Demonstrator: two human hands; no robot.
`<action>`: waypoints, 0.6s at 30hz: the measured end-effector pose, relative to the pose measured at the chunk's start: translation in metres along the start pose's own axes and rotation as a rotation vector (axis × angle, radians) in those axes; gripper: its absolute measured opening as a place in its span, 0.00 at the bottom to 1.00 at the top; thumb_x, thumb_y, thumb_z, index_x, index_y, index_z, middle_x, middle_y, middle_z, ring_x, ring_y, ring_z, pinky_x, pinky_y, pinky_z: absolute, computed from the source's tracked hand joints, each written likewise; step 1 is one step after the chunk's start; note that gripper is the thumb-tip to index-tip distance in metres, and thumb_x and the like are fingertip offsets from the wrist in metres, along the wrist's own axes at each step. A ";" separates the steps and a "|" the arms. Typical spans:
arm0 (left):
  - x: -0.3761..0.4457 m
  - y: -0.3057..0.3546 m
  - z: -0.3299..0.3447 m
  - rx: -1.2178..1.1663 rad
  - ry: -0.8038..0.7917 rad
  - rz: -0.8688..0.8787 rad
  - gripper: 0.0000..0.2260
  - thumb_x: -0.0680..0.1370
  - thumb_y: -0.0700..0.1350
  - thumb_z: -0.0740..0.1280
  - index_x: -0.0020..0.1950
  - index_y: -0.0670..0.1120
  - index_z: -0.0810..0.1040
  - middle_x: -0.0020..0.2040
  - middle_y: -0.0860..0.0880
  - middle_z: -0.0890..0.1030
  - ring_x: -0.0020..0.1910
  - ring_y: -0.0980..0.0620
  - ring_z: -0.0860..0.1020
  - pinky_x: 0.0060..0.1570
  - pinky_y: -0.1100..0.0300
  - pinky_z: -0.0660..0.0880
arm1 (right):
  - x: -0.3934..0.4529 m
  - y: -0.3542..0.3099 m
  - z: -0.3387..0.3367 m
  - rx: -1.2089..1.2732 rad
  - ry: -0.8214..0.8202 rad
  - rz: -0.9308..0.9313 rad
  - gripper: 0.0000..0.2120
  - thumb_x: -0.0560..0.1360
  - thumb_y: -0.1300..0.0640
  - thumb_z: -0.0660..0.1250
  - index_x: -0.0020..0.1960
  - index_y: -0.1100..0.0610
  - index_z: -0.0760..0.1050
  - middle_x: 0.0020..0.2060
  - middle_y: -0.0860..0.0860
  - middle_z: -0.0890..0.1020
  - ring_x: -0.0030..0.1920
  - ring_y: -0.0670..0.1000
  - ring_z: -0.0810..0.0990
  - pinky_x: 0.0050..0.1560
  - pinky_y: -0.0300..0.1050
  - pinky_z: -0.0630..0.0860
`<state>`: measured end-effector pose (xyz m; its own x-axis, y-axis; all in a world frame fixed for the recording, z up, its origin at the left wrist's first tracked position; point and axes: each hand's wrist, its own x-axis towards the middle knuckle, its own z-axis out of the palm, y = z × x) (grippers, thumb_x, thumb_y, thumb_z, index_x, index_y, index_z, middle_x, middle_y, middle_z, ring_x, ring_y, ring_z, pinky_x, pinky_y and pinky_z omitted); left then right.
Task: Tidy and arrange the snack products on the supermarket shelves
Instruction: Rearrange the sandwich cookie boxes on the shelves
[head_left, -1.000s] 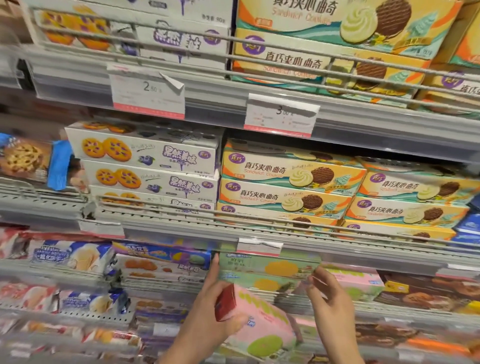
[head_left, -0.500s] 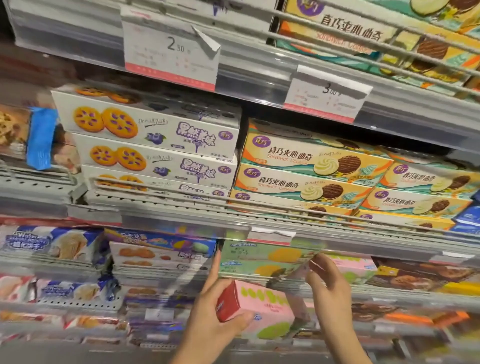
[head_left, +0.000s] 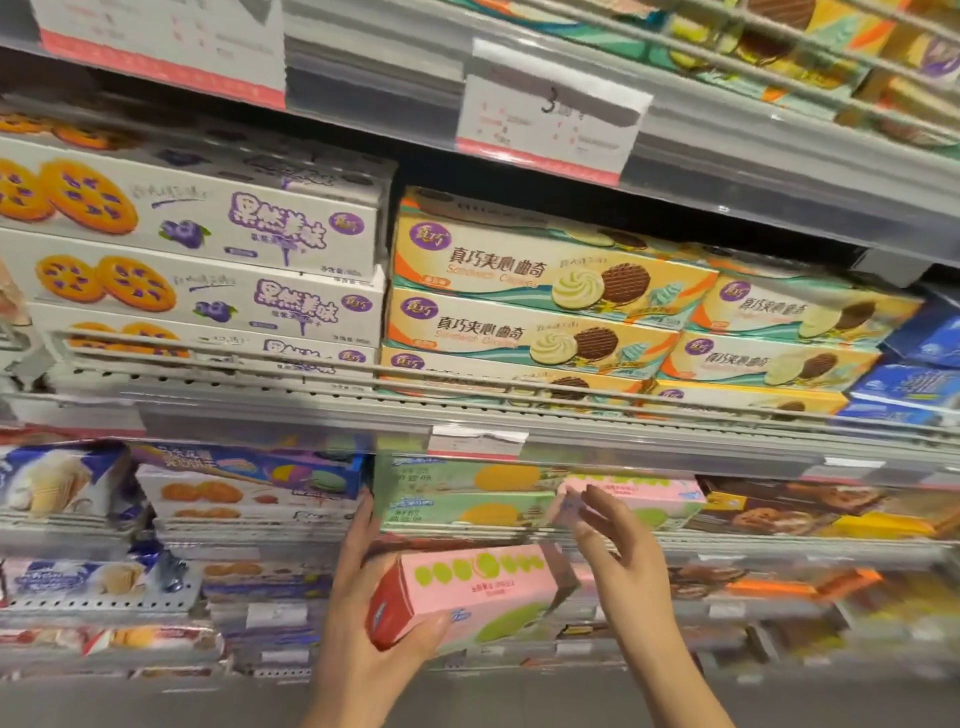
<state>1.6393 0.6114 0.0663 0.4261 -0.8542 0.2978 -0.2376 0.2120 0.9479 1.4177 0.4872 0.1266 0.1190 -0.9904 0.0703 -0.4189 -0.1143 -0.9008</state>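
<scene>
My left hand (head_left: 371, 618) grips a pink snack box (head_left: 478, 592) with green circles and a red end, held in front of the shelves at lower centre. My right hand (head_left: 615, 551) is raised just right of it, with loosely curled fingers reaching toward a matching pink box (head_left: 657, 501) on the shelf; it holds nothing. Two green boxes (head_left: 467, 493) are stacked on the shelf left of that pink box, just above my left hand.
On the shelf above stand stacked white blueberry cookie boxes (head_left: 208, 260) and yellow sandwich cookie boxes (head_left: 545, 306) behind a wire rail (head_left: 467, 382). Blue boxes (head_left: 914, 374) sit at far right. Price tags (head_left: 550, 119) hang on shelf edges. Ice-cream-cone packs (head_left: 57, 483) are at left.
The view has moved closer and tilted up. My left hand raised the pink box slightly toward the shelf, and my right hand shifted right toward the shelved pink box.
</scene>
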 end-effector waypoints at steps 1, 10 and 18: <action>-0.003 0.000 0.003 -0.025 0.014 -0.046 0.24 0.62 0.56 0.79 0.57 0.55 0.83 0.78 0.56 0.65 0.76 0.55 0.65 0.69 0.56 0.69 | -0.001 0.008 -0.007 0.003 -0.003 -0.001 0.11 0.77 0.44 0.68 0.59 0.40 0.79 0.55 0.33 0.82 0.57 0.36 0.80 0.52 0.40 0.77; -0.008 0.022 0.088 -0.173 0.145 -0.345 0.30 0.50 0.69 0.80 0.50 0.64 0.83 0.46 0.56 0.87 0.46 0.57 0.85 0.45 0.63 0.79 | 0.007 0.067 -0.096 0.166 -0.382 0.060 0.29 0.67 0.46 0.79 0.65 0.52 0.76 0.55 0.47 0.86 0.55 0.48 0.84 0.50 0.36 0.77; 0.007 0.068 0.197 -0.182 0.286 -0.286 0.16 0.76 0.38 0.71 0.61 0.52 0.75 0.50 0.65 0.84 0.49 0.67 0.81 0.44 0.72 0.77 | 0.039 0.099 -0.181 0.373 -0.350 0.013 0.29 0.69 0.57 0.80 0.64 0.54 0.69 0.55 0.56 0.86 0.51 0.58 0.85 0.51 0.50 0.82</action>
<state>1.4543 0.5266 0.1108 0.6830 -0.7303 0.0159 0.0716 0.0886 0.9935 1.2178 0.4236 0.1177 0.4372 -0.8988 -0.0322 -0.0800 -0.0032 -0.9968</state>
